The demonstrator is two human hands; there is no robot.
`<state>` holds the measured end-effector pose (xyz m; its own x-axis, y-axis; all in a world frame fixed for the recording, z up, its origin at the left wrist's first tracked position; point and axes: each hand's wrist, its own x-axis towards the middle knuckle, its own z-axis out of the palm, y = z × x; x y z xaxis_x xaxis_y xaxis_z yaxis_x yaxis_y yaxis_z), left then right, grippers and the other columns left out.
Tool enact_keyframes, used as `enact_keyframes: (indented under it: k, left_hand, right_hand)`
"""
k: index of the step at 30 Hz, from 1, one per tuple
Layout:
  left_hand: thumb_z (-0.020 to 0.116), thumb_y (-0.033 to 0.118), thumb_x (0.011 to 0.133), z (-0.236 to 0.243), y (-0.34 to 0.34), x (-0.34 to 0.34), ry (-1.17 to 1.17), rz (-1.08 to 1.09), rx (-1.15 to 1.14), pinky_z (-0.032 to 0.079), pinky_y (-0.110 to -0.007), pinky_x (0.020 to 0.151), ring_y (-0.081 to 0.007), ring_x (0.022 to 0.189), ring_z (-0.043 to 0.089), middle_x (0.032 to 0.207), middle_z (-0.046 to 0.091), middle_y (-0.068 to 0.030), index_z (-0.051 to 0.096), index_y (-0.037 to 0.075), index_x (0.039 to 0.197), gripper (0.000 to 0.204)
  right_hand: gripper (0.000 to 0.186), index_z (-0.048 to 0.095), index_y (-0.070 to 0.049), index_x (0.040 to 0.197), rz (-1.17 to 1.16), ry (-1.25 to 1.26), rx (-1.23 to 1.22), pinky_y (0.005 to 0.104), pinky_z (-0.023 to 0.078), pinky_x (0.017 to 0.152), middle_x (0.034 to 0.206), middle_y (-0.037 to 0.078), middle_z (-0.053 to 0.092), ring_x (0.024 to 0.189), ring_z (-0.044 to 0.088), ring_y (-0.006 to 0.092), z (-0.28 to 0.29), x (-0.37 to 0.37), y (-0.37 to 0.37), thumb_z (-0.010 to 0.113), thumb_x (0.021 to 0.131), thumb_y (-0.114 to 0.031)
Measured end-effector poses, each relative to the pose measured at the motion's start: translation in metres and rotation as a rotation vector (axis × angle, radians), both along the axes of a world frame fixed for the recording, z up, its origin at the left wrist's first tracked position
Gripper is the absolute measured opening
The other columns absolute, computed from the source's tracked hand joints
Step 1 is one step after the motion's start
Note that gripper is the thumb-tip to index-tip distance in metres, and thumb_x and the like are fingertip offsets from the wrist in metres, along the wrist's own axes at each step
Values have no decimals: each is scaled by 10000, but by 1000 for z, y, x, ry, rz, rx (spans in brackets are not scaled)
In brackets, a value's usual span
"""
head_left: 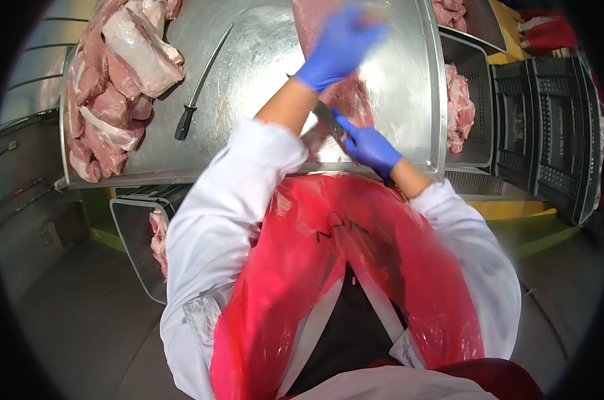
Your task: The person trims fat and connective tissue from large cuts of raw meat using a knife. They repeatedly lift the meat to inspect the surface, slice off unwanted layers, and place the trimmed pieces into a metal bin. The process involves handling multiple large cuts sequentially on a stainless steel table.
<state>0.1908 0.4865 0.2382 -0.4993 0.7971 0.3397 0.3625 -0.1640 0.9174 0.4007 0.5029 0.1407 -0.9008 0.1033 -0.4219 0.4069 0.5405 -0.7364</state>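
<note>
A long pink piece of raw meat [355, 97] lies on the metal table [249, 87] in front of me, running away toward the far edge. My left hand [339, 50], in a blue glove, is over the far part of this meat; motion smears its fingers. Nearer to me, my right hand [374, 148], also gloved in blue, is closed on a knife [331, 125] with its index finger stretched along the blade. The blade is beside the meat's near part, and my left forearm passes close to its tip. Whether the edge touches the meat I cannot tell.
Large cuts of meat [119, 93] are heaped at the table's left. Between heap and hands lies a sharpening steel [185, 123] with a black handle. Crates of meat pieces stand at the right [479, 130] and below the left front edge [139, 247]. Black crates [539, 133] stand farther right.
</note>
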Motion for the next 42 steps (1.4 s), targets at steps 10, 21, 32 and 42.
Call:
enact_keyframes:
  k: [10,21,32,42]
  left_hand:
    - [713,90,747,-132,-23,-103,1472,-565,-488,349,-470,1167,-357,1418,411,1527,418,-189,394,38,1492,811]
    - [834,316,614,-142,39,-14,1038,-437,-600,457,-460,997,-390,1093,598,1146,622,-208,545,16,1274,780]
    - [718,608,804,-152,104,-163,689,63,-1211,495,-438,1001,-380,1180,635,1279,640,-263,569,-11,1341,833]
    - [630,743,816,-151,-68,-86,181,376,-1274,459,-438,1040,-442,1235,580,1274,565,-404,440,-199,1325,1088]
  right_hand:
    - [782,137,-282,1624,-903,167,-92,323,495,524,667,73,590,537,559,143,-19,188,115,505,965,-79]
    - [788,139,-179,1630,-1067,231,-330,226,434,507,726,-7,559,566,468,57,-9,246,99,499,948,-17]
    - [831,106,-181,1631,-973,515,-651,262,504,551,933,50,588,668,561,100,-69,83,164,556,951,-20]
    - [757,162,-107,1585,-1236,918,-246,293,544,532,936,117,632,633,605,152,-70,32,276,553,958,60]
